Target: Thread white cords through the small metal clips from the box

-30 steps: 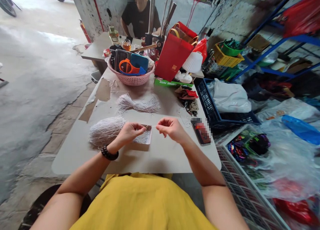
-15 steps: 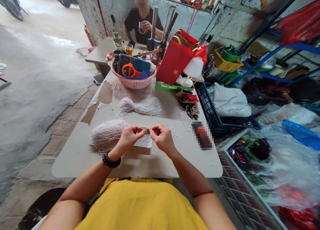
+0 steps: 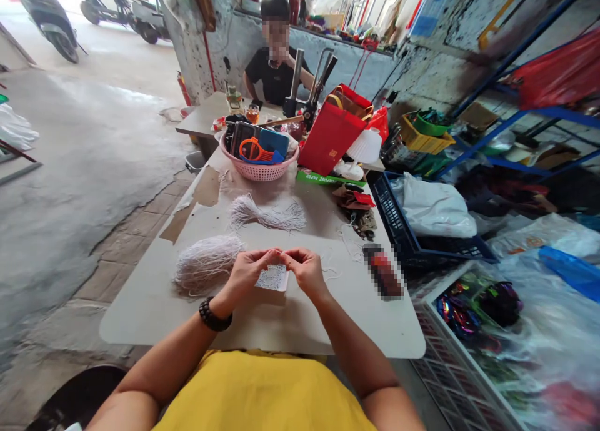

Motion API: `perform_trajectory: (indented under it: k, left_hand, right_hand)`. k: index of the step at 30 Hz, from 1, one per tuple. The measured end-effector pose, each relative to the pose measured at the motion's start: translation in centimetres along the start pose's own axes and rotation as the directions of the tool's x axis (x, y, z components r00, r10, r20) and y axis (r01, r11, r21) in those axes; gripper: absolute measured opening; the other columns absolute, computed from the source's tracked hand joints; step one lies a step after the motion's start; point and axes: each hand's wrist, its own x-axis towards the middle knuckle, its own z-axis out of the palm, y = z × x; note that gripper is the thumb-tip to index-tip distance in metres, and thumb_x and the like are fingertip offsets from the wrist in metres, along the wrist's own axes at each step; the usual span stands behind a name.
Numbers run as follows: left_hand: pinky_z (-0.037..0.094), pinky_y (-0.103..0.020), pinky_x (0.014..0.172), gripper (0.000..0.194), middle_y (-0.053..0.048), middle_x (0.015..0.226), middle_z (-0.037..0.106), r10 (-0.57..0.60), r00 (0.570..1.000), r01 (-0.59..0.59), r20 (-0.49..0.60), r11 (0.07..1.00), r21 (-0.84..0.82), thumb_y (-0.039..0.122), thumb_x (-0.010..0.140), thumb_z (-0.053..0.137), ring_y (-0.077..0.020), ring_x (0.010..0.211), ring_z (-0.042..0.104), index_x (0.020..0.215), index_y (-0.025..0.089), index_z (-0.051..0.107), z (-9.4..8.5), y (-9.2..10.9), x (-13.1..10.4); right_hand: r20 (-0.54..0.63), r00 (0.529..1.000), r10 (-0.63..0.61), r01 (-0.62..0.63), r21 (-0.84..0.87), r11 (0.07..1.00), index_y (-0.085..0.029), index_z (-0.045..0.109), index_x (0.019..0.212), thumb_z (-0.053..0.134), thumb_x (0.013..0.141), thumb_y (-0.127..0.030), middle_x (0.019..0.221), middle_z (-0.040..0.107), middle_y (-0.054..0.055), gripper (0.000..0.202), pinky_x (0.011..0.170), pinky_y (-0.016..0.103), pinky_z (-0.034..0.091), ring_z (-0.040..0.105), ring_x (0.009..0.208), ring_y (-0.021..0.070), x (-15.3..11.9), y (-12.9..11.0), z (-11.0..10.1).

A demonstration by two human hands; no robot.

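My left hand (image 3: pixel 248 273) and my right hand (image 3: pixel 305 272) meet at the fingertips above a small open box (image 3: pixel 272 278) of tiny pale pieces. Both hands are closed in a pinch; whatever lies between the fingers is too small to make out. A thick bundle of white strings (image 3: pixel 204 263) lies on the table just left of my left hand. Farther back, a second white string bundle (image 3: pixel 267 212), narrow in its middle, rests on the tabletop. Loose thin strings (image 3: pixel 332 270) lie right of my right hand.
A pink basket (image 3: pixel 260 170) of phones and tools stands at the table's (image 3: pixel 356 331) back, beside a red paper bag (image 3: pixel 330 137). A blurred dark-red object (image 3: pixel 383 272) lies at the right. Crates (image 3: pixel 407 237) line the right side. A person (image 3: pixel 276 75) sits beyond, drinking.
My fingertips have come together from slightly apart. The person across has raised a glass to the mouth. The whole view has shifted, so the table appears lower.
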Motion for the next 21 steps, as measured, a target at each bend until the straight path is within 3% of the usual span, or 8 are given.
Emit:
perform_trajectory:
  k: [3, 8, 13, 16, 18, 21]
  left_hand:
    - [0.05, -0.027, 0.061, 0.043, -0.008, 0.075, 0.076, -0.069, 0.997, 0.07, 0.016, 0.995, -0.077, 0.054, 0.065, 0.078, -0.0166, 0.065, 0.064, 0.079, 0.014, 0.078, 0.4, -0.2, 0.1]
    - [0.053, -0.031, 0.074, 0.043, -0.007, 0.077, 0.076, -0.133, 0.989, 0.146, 0.065, 0.949, -0.28, 0.05, 0.058, 0.085, -0.0175, 0.07, 0.067, 0.079, 0.013, 0.076, 1.0, -0.8, 0.1]
    - [0.054, -0.029, 0.078, 0.038, -0.005, 0.081, 0.075, -0.125, 0.992, 0.117, 0.016, 0.866, -0.486, 0.041, 0.055, 0.089, -0.0163, 0.076, 0.068, 0.074, 0.015, 0.069, 1.2, -0.4, 0.4]
    - [0.053, -0.028, 0.085, 0.033, -0.004, 0.085, 0.074, -0.098, 0.993, 0.033, -0.059, 0.736, -0.676, 0.035, 0.061, 0.087, -0.0162, 0.087, 0.069, 0.074, 0.016, 0.063, 0.6, 0.5, 0.6]
    - [0.054, -0.027, 0.084, 0.031, 0.001, 0.071, 0.068, -0.088, 0.993, 0.002, -0.076, 0.671, -0.742, 0.031, 0.067, 0.084, -0.0131, 0.077, 0.068, 0.072, 0.017, 0.057, -0.1, 1.0, 0.8]
    - [0.05, -0.018, 0.059, 0.036, 0.008, 0.056, 0.051, -0.057, 0.996, -0.015, -0.07, 0.659, -0.752, 0.028, 0.068, 0.084, -0.0044, 0.049, 0.05, 0.069, 0.017, 0.05, -0.7, 1.3, 1.0]
  right_hand:
    - [-0.001, 0.999, -0.034, 0.034, -0.031, 0.999, -0.016, 0.07, 0.067, 0.075, 0.066, -0.048, 0.055, 0.061, 0.0, 0.032, 0.051, 0.025, 0.042, 0.05, 0.051, 0.0112, -0.5, -0.1, 0.2]
    - [-0.015, 0.999, -0.031, 0.031, -0.027, 0.999, -0.017, 0.071, 0.069, 0.075, 0.065, -0.048, 0.056, 0.063, 0.001, 0.031, 0.053, 0.027, 0.046, 0.052, 0.052, 0.0126, -0.7, -0.2, 0.2]
    - [0.074, 0.997, -0.029, 0.037, -0.1, 0.994, -0.017, 0.075, 0.076, 0.073, 0.068, -0.048, 0.061, 0.065, 0.002, 0.032, 0.056, 0.028, 0.045, 0.052, 0.054, 0.0134, -0.5, 0.1, -0.3]
    - [0.146, 0.989, 0.02, 0.008, -0.188, 0.982, -0.018, 0.076, 0.078, 0.071, 0.069, -0.048, 0.063, 0.065, 0.002, 0.032, 0.056, 0.028, 0.043, 0.051, 0.055, 0.0134, -0.8, -0.2, -2.1]
    - [0.18, 0.981, 0.069, -0.017, -0.278, 0.961, -0.017, 0.075, 0.073, 0.071, 0.07, -0.048, 0.059, 0.061, 0.001, 0.03, 0.054, 0.027, 0.039, 0.049, 0.055, 0.0131, -1.1, -0.7, -4.2]
    - [0.209, 0.97, 0.124, -0.063, -0.278, 0.959, -0.016, 0.071, 0.064, 0.076, 0.068, -0.047, 0.057, 0.057, 0.0, 0.031, 0.056, 0.026, 0.037, 0.047, 0.056, 0.0124, -1.5, -1.4, -8.2]
